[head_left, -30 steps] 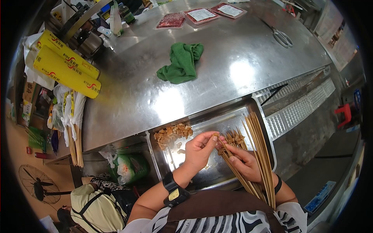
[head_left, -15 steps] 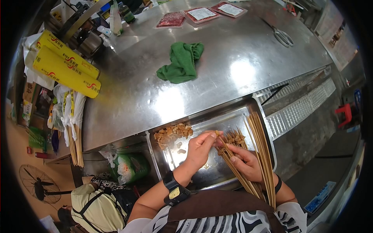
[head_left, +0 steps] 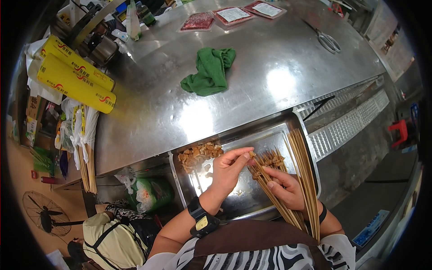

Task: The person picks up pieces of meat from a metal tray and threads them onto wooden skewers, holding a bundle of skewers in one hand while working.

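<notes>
My left hand (head_left: 228,170) is closed in a pinch on a small brown piece of food (head_left: 252,155), close to the skewer tips. My right hand (head_left: 288,191) is wrapped round a bundle of thin wooden skewers (head_left: 275,198), which carry brown pieces near their upper ends. Both hands are over a metal tray (head_left: 180,188). Chopped brown food pieces (head_left: 198,155) lie heaped in its far left corner. Filled skewers (head_left: 272,158) lie just beyond my right hand, and bare skewers (head_left: 302,166) lean along the tray's right side.
A steel table (head_left: 148,130) extends beyond the tray, with a green cloth (head_left: 209,72), scissors (head_left: 328,42) and packs of red meat (head_left: 233,16) on it. Yellow film rolls (head_left: 76,83) are at the left. Lower left, another person (head_left: 112,238) sits near a green bin (head_left: 157,193).
My left hand has drawn slightly left, and its index finger is straighter. The right hand holds its place with the skewers.
</notes>
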`<state>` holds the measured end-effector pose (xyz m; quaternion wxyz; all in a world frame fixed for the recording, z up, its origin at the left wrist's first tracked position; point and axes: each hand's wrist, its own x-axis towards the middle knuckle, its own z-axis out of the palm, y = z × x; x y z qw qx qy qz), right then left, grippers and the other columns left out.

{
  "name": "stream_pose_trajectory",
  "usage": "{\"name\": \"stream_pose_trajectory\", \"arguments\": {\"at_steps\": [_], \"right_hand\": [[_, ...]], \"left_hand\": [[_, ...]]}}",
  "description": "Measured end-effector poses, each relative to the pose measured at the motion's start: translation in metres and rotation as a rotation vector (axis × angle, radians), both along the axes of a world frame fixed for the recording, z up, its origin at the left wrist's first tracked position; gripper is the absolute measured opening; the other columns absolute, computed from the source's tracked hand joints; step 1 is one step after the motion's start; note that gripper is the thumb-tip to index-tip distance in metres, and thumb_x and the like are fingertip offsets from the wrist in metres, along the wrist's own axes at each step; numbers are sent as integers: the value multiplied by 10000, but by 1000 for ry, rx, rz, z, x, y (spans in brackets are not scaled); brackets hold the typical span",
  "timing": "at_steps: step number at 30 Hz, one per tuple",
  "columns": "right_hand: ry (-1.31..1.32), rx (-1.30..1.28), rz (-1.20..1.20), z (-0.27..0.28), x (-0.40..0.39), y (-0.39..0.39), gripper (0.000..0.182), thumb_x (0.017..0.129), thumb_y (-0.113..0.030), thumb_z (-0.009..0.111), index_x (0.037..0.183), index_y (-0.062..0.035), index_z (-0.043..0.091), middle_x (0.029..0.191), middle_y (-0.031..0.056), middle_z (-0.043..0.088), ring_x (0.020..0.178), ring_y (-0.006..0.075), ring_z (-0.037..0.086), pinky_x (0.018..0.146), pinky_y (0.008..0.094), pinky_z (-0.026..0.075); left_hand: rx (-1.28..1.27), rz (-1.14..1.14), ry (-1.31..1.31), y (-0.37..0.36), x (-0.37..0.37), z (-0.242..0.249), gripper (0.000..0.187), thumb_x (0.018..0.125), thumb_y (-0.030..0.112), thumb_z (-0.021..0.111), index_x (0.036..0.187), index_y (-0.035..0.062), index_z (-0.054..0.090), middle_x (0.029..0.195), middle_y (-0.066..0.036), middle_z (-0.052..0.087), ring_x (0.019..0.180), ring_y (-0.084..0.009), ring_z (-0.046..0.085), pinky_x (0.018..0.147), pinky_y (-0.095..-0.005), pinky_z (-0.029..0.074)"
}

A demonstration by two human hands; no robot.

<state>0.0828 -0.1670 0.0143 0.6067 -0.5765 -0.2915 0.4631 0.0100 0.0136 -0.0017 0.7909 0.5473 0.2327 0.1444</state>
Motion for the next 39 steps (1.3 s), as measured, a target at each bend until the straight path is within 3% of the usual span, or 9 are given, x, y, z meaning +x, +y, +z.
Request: {"name": "stream_pose_trajectory", "arguments": {"at_steps": [5, 10, 16, 26, 30, 32, 39], "right_hand": [[-2, 4, -3, 1, 0, 1, 438, 937, -107, 437, 1349, -17, 318, 665, -51, 413, 577, 22, 353, 522, 186, 308], [-15, 33, 5, 1, 1, 1, 441, 935, -102, 440, 1350, -19, 318, 666, -52, 411, 576, 20, 350, 517, 185, 305], [-11, 18, 14, 4, 3, 1, 435, 929, -88, 439, 1344, -16, 328, 672, -55, 413, 576, 16, 349, 515, 185, 301], [176, 99, -35, 1, 1, -2, 417, 919, -55, 427, 1323, 2, 344, 666, -51, 420, 577, 21, 367, 523, 189, 310], [203, 131, -45, -1, -2, -3, 409, 920, -54, 425, 1315, 1, 336, 662, -43, 431, 578, 28, 382, 525, 191, 319], [316, 111, -113, 2, -5, 0, 409, 901, -37, 444, 1290, 25, 336, 637, -25, 450, 574, 51, 399, 606, 202, 366], [348, 88, -103, 12, -2, -1, 407, 901, -52, 452, 1283, 28, 336, 639, -17, 453, 612, 62, 420, 687, 221, 386]], "left_hand": [[-54, -3, 37, 0, 1, -2, 190, 879, 106, 563, 1006, -23, 620, 898, -95, 642, 748, -140, 617, 714, -251, 505], [-292, -40, 8, 1, 1, -3, 187, 891, 130, 546, 967, -23, 623, 889, -110, 633, 766, -162, 598, 717, -292, 506], [-395, -80, -21, -1, 0, -6, 221, 893, 182, 559, 975, -10, 630, 878, -80, 635, 748, -140, 600, 722, -276, 512], [-401, -76, -89, -11, 0, -7, 191, 913, 149, 511, 965, -3, 614, 912, -79, 620, 832, -162, 586, 759, -302, 489], [-576, -143, -205, -11, 1, -10, 172, 917, 134, 498, 982, 14, 602, 911, -63, 609, 860, -142, 578, 765, -297, 488], [-638, -154, -215, -11, 3, -10, 153, 917, 124, 491, 995, 31, 584, 884, -55, 605, 833, -128, 578, 754, -287, 489], [-541, -83, -206, -14, 5, -4, 140, 911, 118, 502, 993, 39, 583, 860, -59, 611, 768, -130, 580, 730, -284, 491]]}}
